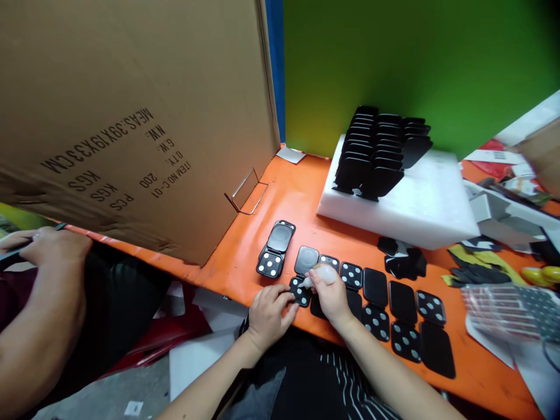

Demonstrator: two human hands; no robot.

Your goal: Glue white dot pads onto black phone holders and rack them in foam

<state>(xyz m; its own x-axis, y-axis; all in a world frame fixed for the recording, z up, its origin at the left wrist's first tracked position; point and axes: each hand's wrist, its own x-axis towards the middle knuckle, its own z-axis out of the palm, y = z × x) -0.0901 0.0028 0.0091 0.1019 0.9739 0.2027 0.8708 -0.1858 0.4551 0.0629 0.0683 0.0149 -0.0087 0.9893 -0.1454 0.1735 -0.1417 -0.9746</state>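
My right hand (331, 297) is closed round a small white bottle (326, 274), its tip over a black dotted piece (300, 291) near the table's front edge. The fingertips of my left hand (269, 315) rest at that piece's left and lower edges. Whether they pinch it is unclear. To the right, two rows of flat black pieces lie on the orange table, some with pale dots (375, 322), some plain (437, 349). Left of them is a small stack of black pieces (280, 238), with a dotted one (270, 264) at its lower end.
A large cardboard box (175, 116) stands at the left, a wire stand (248, 195) beside it. Behind, black plates (370, 157) stand in a white foam block (394, 219). Gloves (481, 265) and a plastic-wrapped pack (503, 312) lie right. Another person's arm (48, 297) is far left.
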